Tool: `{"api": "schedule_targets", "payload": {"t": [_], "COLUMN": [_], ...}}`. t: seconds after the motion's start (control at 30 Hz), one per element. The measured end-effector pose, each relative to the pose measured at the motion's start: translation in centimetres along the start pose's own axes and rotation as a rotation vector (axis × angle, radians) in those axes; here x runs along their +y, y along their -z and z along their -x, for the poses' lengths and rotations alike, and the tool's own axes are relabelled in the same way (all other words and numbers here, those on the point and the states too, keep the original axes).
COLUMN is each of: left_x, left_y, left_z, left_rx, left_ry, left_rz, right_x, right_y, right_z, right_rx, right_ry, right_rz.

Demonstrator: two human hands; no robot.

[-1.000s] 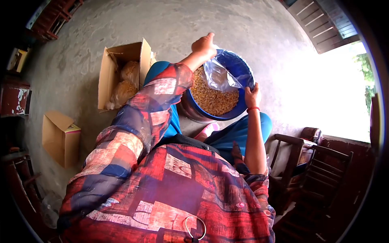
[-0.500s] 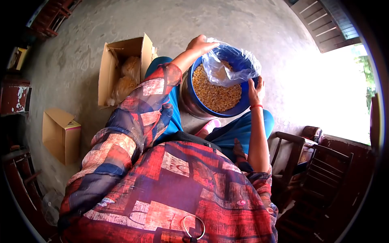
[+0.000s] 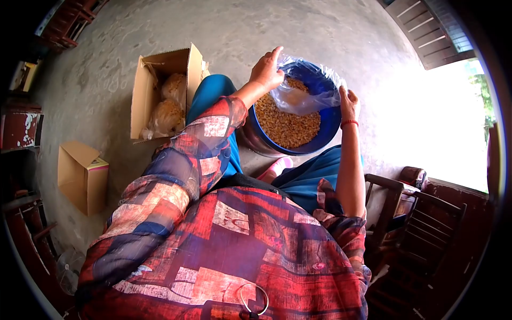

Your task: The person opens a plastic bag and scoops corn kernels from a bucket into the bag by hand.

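Note:
A blue-rimmed bucket (image 3: pixel 329 133) stands between my knees, filled partway with yellow-brown grain that looks like corn kernels (image 3: pixel 288 127). Across its far side stretches a clear plastic bag (image 3: pixel 306 102), spread over part of the grain. At the far left of the rim, my left hand (image 3: pixel 268 70) is closed on one edge of the bag, index finger pointing up. My right hand (image 3: pixel 349 103), with a red band at the wrist, pinches the bag's other edge at the right rim. The exact grip of the left fingertips is partly hidden.
Left of the bucket, an open cardboard box (image 3: pixel 140 101) holds filled plastic bags (image 3: pixel 166 117). A smaller cardboard box (image 3: pixel 80 178) sits nearer on the concrete floor (image 3: pixel 229 26). Wooden chairs (image 3: pixel 416 213) stand at the right, beside a bright doorway (image 3: pixel 453 122).
My left hand has shifted slightly nearer and to the right along the rim. My right hand has moved up and right, now pinching the bag's edge, and the bag lies flatter.

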State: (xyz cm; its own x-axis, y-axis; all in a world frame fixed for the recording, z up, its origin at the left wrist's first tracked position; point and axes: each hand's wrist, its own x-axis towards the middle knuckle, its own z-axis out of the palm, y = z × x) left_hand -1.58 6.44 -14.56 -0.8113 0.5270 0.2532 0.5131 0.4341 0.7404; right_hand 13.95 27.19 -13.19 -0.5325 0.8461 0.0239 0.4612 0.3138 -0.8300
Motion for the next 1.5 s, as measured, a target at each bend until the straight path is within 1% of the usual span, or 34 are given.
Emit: {"api": "schedule_targets", "payload": {"t": [0.03,0.07,0.1,0.13,0.2,0.27,0.33,0.37,0.43,0.47,0.53,0.6,0.67,0.7,0.77,0.83,0.9,0.93,1.0,1.07,1.13,1.17,1.2,1.27,1.3,1.33,1.37,1.4,1.43,1.47,1.5], "left_x": [-0.2,-0.2,-0.3,-0.5,-0.9,-0.9,-0.7,-0.8,-1.0,-1.0,-0.9,-0.4,0.7,1.5,1.3,0.7,-0.1,-0.1,0.2,-0.6,-0.8,-0.7,-0.6,-0.1,0.2,0.4,0.4,0.5,0.4,0.4,0.3], "left_y": [-0.1,-0.1,-0.1,-0.1,-0.3,-0.2,-0.1,-0.2,-0.3,-0.4,-0.4,-0.5,0.4,1.0,0.9,1.0,1.1,1.0,0.9,0.2,-0.1,-0.1,-0.1,0.3,0.5,0.6,0.5,0.4,0.2,0.0,-0.2], "left_z": [-0.1,-0.2,-0.2,-0.3,-0.6,-0.5,-0.7,-0.7,-0.8,-0.7,-0.6,-0.6,-0.3,-0.1,-0.1,-0.1,-0.1,-0.1,0.0,-0.4,-0.5,-0.5,-0.4,-0.1,-0.1,-0.2,-0.2,-0.2,-0.3,-0.4,-0.6], "left_rx": [0.056,0.056,0.093,0.130,0.125,0.117,0.026,0.025,0.058,0.056,0.145,0.183,0.284,0.287,0.266,0.246,0.068,0.067,0.068,0.095,0.114,0.113,0.081,0.048,-0.006,-0.058,-0.059,-0.054,-0.049,-0.050,-0.067], "left_ry": [-0.042,-0.040,-0.062,-0.083,-0.108,-0.139,-0.040,-0.040,0.025,0.024,0.041,0.031,-0.202,-0.278,-0.288,-0.298,-0.223,-0.221,-0.218,-0.211,-0.185,-0.183,-0.172,-0.159,-0.099,-0.040,-0.040,0.002,0.045,0.046,0.120], "left_rz": [0.061,0.060,0.145,0.230,0.187,0.148,0.109,0.109,0.159,0.159,0.218,0.253,0.184,0.122,0.109,0.095,0.206,0.206,0.254,0.233,0.201,0.201,0.158,0.114,0.061,0.009,0.009,-0.021,-0.051,-0.052,-0.055], "right_x": [1.3,3.2,4.2,3.8,1.6,1.6,1.8,1.3,0.5,0.5,0.2,-0.3,-1.5,-2.1,-2.9,-1.0,0.6,1.4,3.2,2.2,0.8,2.0,2.5,3.3,3.7,3.4,3.1,2.8,2.6,2.6,2.5], "right_y": [-0.7,-1.2,-1.5,-1.6,-1.3,-0.7,-0.2,0.1,0.3,0.5,0.6,0.2,0.4,0.3,0.6,0.3,0.1,0.1,-0.1,-0.2,-0.4,-0.5,-0.8,-1.4,-1.5,-1.5,-1.4,-1.3,-1.3,-1.3,-1.3], "right_z": [-0.7,-1.6,-2.0,-1.6,0.0,0.4,0.6,0.8,1.2,1.4,1.5,1.7,2.4,2.7,3.2,2.3,1.5,1.1,0.0,0.2,0.6,-0.1,-0.4,-1.0,-1.4,-1.2,-1.2,-1.0,-1.4,-1.4,-1.6], "right_rx": [-0.001,-0.007,-0.014,-0.019,-0.051,-0.093,-0.102,-0.100,-0.066,-0.030,-0.048,-0.042,-0.069,-0.040,0.000,-0.009,-0.032,-0.032,-0.105,-0.125,-0.065,-0.095,-0.097,-0.104,-0.144,-0.144,-0.272,-0.400,-0.402,-0.402,-0.412], "right_ry": [0.000,0.058,0.114,0.111,0.211,0.178,0.045,-0.010,-0.005,0.003,0.035,0.044,0.080,0.108,0.131,0.159,0.245,0.243,0.356,0.349,0.283,0.293,0.291,0.183,0.114,0.113,0.056,-0.002,-0.027,-0.028,-0.091], "right_rz": [-0.001,-0.107,-0.212,-0.211,-0.645,-0.692,-0.785,-0.885,-0.884,-0.882,-0.845,-0.670,-0.621,-0.658,-0.683,-0.659,-0.655,-0.654,-0.587,-0.542,-0.385,-0.258,-0.257,-0.215,-0.170,-0.170,-0.175,-0.180,-0.060,-0.061,-0.062]}}
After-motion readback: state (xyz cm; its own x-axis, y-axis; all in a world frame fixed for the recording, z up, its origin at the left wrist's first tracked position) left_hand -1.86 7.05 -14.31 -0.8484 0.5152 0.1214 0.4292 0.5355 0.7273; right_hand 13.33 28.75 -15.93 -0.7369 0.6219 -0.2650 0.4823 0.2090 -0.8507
